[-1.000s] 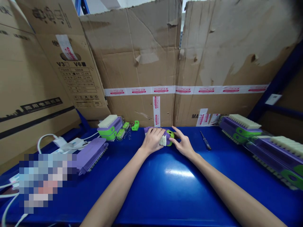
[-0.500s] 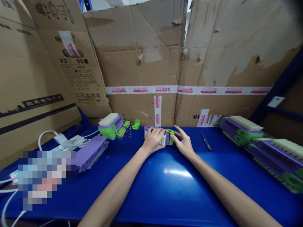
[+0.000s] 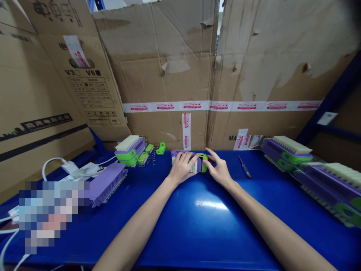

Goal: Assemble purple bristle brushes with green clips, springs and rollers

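Note:
A purple brush (image 3: pixel 199 165) with pale bristles lies near the back middle of the blue table. My left hand (image 3: pixel 182 167) wraps over its top, fingers closed on the body and hiding much of it. At the brush's right end sits a green end cap (image 3: pixel 204 165). My right hand (image 3: pixel 218 168) is at this cap, thumb against it and index finger raised; the other fingertips are partly hidden. A screwdriver (image 3: pixel 244 167) lies to the right of my right hand. Left of the brush are a loose green cap (image 3: pixel 161 148), green-edged blocks (image 3: pixel 143 158) and thin springs (image 3: pixel 152 156).
Another green-and-purple brush (image 3: pixel 130 151) stands at the back left, before a purple brush part (image 3: pixel 108 182). White cables and a power strip (image 3: pixel 87 169) occupy the left. More brushes (image 3: pixel 287 154) line the right side. Cardboard (image 3: pixel 169 86) walls the back.
The view has shifted slightly. Both hands stay at the brush, with only small finger movements; the green cap looks turned a little under my right thumb.

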The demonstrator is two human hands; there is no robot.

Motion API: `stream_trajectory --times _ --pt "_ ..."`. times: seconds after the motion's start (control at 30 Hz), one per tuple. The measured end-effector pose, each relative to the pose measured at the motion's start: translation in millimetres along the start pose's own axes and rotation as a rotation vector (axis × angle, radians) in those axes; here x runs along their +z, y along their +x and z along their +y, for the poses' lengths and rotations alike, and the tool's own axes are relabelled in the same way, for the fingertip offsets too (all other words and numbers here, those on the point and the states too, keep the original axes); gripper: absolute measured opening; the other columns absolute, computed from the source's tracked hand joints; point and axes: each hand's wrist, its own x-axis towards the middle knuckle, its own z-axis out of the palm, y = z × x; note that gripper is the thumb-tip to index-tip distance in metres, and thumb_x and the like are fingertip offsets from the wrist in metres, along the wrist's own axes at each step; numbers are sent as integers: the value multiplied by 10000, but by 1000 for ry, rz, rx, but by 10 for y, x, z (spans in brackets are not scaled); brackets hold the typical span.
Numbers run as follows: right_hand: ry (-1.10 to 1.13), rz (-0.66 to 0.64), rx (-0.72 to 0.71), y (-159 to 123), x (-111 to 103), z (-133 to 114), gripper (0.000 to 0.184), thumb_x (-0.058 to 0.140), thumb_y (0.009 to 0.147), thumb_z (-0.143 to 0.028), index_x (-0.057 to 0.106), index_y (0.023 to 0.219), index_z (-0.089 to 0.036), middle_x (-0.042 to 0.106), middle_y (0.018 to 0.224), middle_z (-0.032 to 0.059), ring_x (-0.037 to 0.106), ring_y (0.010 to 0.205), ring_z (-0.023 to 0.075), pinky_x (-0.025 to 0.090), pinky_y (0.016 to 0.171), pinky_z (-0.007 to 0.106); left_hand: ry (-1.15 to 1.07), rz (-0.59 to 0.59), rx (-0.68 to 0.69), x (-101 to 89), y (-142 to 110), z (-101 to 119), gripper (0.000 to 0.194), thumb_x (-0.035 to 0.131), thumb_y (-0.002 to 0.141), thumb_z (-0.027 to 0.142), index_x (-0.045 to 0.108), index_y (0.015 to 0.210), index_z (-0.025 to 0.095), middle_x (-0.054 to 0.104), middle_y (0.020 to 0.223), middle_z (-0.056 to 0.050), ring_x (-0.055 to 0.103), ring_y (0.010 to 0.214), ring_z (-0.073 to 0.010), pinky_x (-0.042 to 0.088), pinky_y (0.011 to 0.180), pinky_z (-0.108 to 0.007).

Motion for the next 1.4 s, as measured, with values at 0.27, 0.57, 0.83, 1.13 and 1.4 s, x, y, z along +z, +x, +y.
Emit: stream_trajectory --times 0.27,0.57,0.83,1.13,1.4 --pt "-68 -96 -30 39 -35 -26 516 468 865 -339 395 1359 -210 682 1056 75 660 930 226 526 811 355 -21 -7 44 -44 34 23 673 635 710 323 393 1310 135 544 1191 -154 502 1080 -296 340 929 -422" --pt "-22 -172 17 -7 53 -14 577 437 872 -397 327 1387 -161 516 1324 120 510 1199 234 391 1018 414 -45 6 35 -56 49 24 633 613 726 386 426 1268 116 556 1182 -153 517 1051 -296 353 925 -418" --pt "9 -213 115 22 43 18 587 418 879 -417 306 1399 -169 564 1269 110 556 1137 236 398 998 419 -107 -107 36 -159 142 25 657 597 736 354 367 1310 132 519 1232 -147 472 1119 -292 338 953 -417" --pt "12 -274 209 11 26 1 601 333 907 -470 229 1424 -180 665 836 62 646 692 199 504 737 368 -127 -182 -34 -314 161 61 689 622 663 264 403 1307 150 519 1274 -115 470 1086 -280 349 871 -390" --pt "82 -304 222 -15 78 -13 639 359 899 -434 186 1434 -130 552 599 -23 573 575 156 480 656 309 -144 -158 -100 -343 178 32 730 636 630 281 406 1315 177 494 1331 -71 450 1073 -264 349 845 -390"
